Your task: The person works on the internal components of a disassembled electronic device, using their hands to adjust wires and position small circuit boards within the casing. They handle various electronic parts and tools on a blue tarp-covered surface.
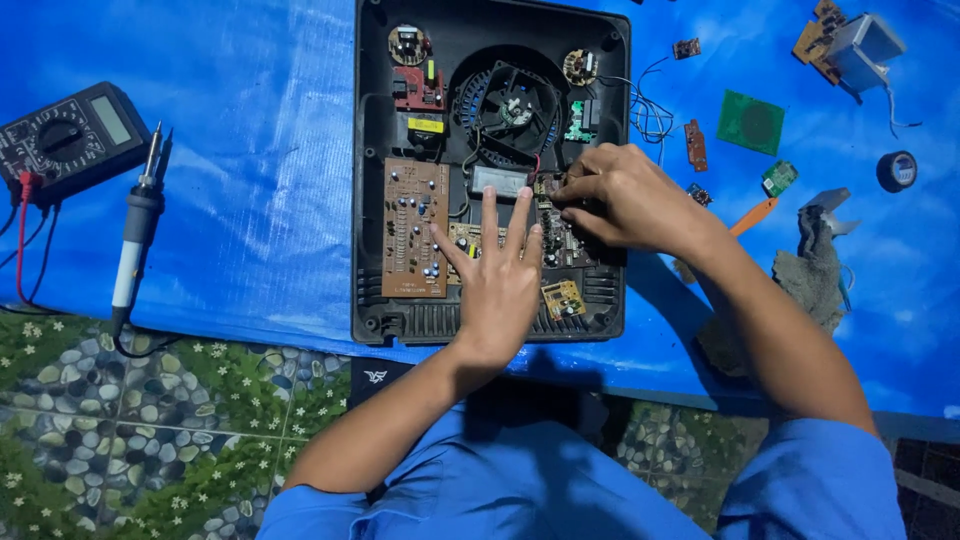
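A blue tarpaulin (260, 180) covers a pebble-patterned floor, and on it lies an opened black appliance housing (370, 200), its cover already off, fan (516, 108) and brown circuit board (414, 226) exposed. The left hand (497, 285) rests flat with fingers spread on the central boards. The right hand (622, 198) has its fingertips pinched together at a small board (566, 240) inside; what they grip is hidden. A soldering iron (133, 240) and multimeter (68, 135) lie untouched, so soldering and reassembly appear still ahead. Loose parts, including a green board (750, 122), lie scattered beside.

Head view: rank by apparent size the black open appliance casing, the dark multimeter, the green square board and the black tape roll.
1. Black open appliance casing
2. Dark multimeter
3. Green square board
4. Black tape roll
All lie flat on the blue tarp, so nearness barely matters.
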